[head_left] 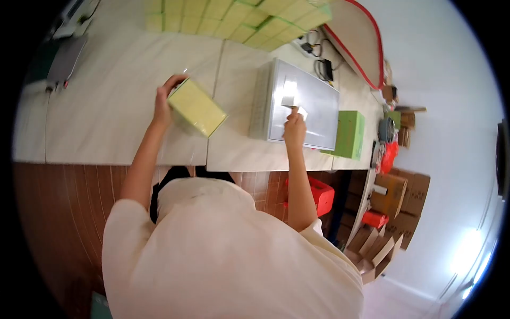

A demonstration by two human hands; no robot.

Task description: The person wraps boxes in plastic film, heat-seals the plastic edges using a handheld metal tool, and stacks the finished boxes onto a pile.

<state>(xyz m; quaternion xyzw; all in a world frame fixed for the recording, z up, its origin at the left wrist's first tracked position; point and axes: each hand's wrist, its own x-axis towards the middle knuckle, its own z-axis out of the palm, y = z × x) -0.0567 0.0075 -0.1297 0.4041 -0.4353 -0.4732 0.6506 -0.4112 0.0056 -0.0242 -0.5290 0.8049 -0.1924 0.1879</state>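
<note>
Jutting rightward from left hand (167, 97), yellow box (197, 107), gripped by one end

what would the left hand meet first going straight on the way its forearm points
Likely the stacked yellow-green boxes across the table from the left hand, though depth is hard to judge.

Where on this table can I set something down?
Most room: the tabletop between the grey panel and your left hand. A narrower gap separates the yellow box and silver case. Crowded: around the green box and black adapter, and at the stacked boxes.
</note>
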